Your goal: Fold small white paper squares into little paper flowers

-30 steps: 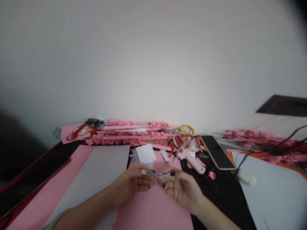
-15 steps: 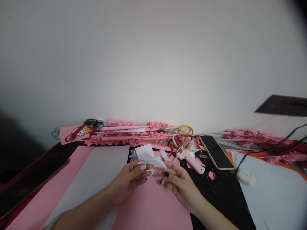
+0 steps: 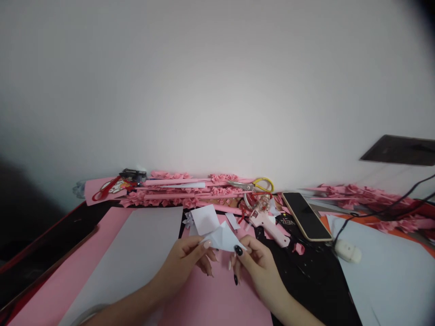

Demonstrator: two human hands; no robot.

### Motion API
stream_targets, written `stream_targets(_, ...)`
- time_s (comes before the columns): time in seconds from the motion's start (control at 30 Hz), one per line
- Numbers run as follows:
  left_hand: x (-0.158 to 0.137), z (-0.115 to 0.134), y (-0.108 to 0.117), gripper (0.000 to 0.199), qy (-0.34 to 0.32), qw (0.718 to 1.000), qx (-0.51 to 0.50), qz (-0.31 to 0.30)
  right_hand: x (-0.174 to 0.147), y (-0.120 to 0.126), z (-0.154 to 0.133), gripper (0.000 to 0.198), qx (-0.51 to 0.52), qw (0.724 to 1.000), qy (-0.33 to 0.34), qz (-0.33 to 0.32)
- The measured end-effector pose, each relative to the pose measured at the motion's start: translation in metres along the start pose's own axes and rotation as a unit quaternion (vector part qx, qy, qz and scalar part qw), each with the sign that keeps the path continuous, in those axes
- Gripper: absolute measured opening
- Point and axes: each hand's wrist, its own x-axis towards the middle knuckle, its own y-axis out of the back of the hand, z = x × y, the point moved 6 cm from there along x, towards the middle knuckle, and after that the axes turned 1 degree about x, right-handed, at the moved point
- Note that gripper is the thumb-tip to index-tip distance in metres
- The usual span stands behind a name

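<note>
A small white folded paper [image 3: 222,237], roughly triangular with a peak at the top, is held up between both hands. My left hand [image 3: 190,258] pinches its left corner between thumb and fingers. At the right corner, my right hand [image 3: 253,265] grips it with the thumb on top. Below the hands lies a pink sheet [image 3: 217,294]. Just behind the folded paper sit a white paper square [image 3: 205,218] and a small white paper flower [image 3: 188,220]. A narrow white paper strip [image 3: 233,221] lies to their right.
A pink glue gun [image 3: 270,226], a phone [image 3: 306,216] and a white earphone-like case [image 3: 348,251] lie to the right. Yellow-handled scissors [image 3: 261,184] rest on pink paper flower stems [image 3: 190,195] along the wall. Large white sheets [image 3: 132,253] flank the hands. Dark cables [image 3: 384,213] run at right.
The folded paper has turned to face me, with its peak now upright. My left fingers have shifted to its left corner, and my right thumb has come onto its right corner.
</note>
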Motion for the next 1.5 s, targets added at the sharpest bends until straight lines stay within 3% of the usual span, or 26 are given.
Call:
stream_targets(0.23, -0.001, -0.003, -0.010, 0.033, 0.004, 0.999, -0.013, -0.032, -0.004, -0.015, 0.009, 0.027, 0.086, 0.995, -0.003, -0.044)
stream_targets(0.47, -0.004, -0.005, -0.024, 0.027, -0.017, 0.995, -0.086, -0.057, -0.008, -0.019, -0.007, 0.036, -0.015, 0.998, 0.048, -0.023)
stream_targets(0.77, -0.010, -0.009, -0.023, 0.036, -0.108, 0.992, 0.068, -0.008, -0.014, -0.024, -0.010, 0.037, -0.153, 0.983, 0.076, -0.069)
stream_targets(1.1, -0.019, 0.010, -0.029, 0.036, -0.119, 0.976, 0.181, 0.011, -0.018, -0.030, -0.008, 0.033, -0.231, 0.959, 0.077, -0.141)
stream_targets(1.23, -0.018, 0.008, -0.033, 0.032, -0.111, 0.974, 0.198, 0.017, -0.018, -0.032, -0.014, 0.027, -0.258, 0.956, 0.096, -0.103)
stream_targets(1.5, -0.024, -0.008, -0.024, 0.028, -0.115, 0.969, 0.173, 0.131, -0.014, -0.032, -0.015, 0.026, -0.283, 0.949, 0.139, 0.002)
